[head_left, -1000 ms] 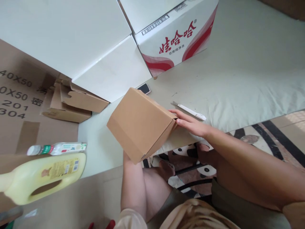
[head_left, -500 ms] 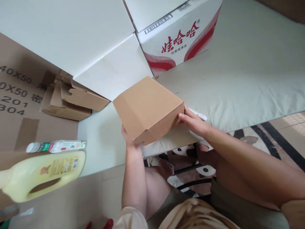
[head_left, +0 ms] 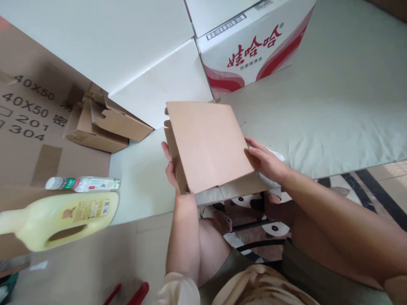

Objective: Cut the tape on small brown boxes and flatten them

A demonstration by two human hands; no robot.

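Observation:
A brown cardboard box (head_left: 210, 144) is held between both hands, above the front of the cloth-covered table. Its broad plain face is tipped up toward me, and a side with slots and flap edges shows on the left. My left hand (head_left: 171, 169) grips that left side, its fingertips showing past the edge and its palm partly hidden behind the box. My right hand (head_left: 265, 159) closes on the right edge near the lower corner, thumb and fingers against the cardboard. Under the right hand a white item (head_left: 277, 155) partly shows on the table.
White cartons (head_left: 165, 80) and a red-and-white water carton (head_left: 254, 55) stand at the back. Small cardboard boxes (head_left: 104, 123) lean at left beside a large printed carton (head_left: 28, 140). A clear bottle (head_left: 92, 184) and a yellow jug (head_left: 73, 216) are at left. Pale cloth (head_left: 324, 106) covers the table.
The box has been turned in my hands: its broad face now tilts toward me and its slotted left side has come into view. My left fingers have moved up along that side.

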